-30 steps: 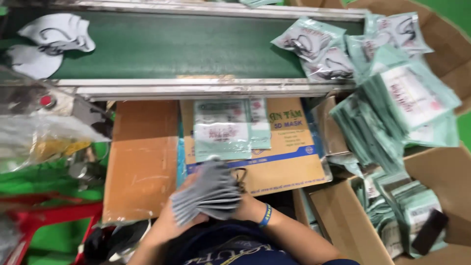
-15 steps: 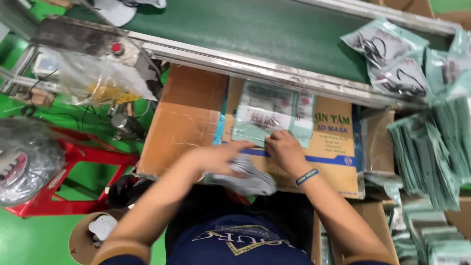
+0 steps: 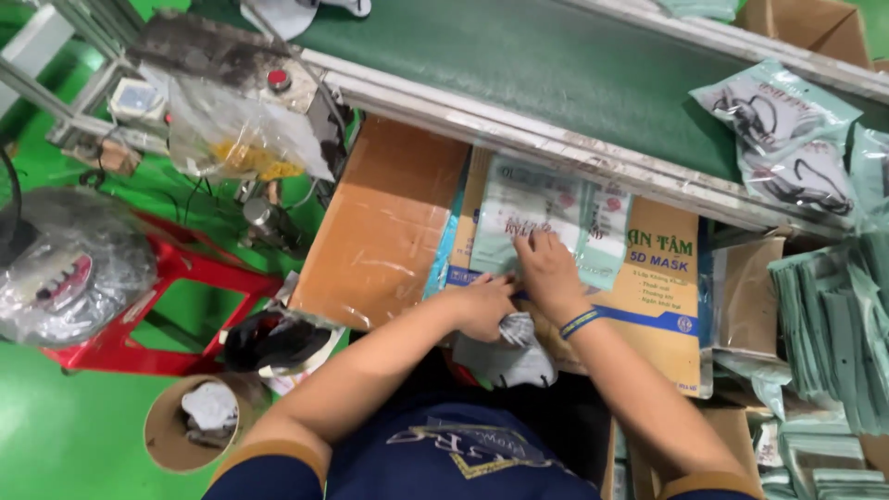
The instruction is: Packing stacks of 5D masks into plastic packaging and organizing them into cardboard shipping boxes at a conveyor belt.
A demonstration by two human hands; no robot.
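The left hand [image 3: 483, 306] closes its grip on grey folded face masks [image 3: 511, 356]; at 1 o'clock, the right hand [image 3: 548, 273] presses open-fingered on a pale green plastic pouch [image 3: 542, 208].

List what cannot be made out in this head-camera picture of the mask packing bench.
- Grey masks: count hidden under the left hand.
- Packet: opening covered by the right hand.
- Stacked packets: cut off by the right edge.
- Cardboard tube: contents too small.
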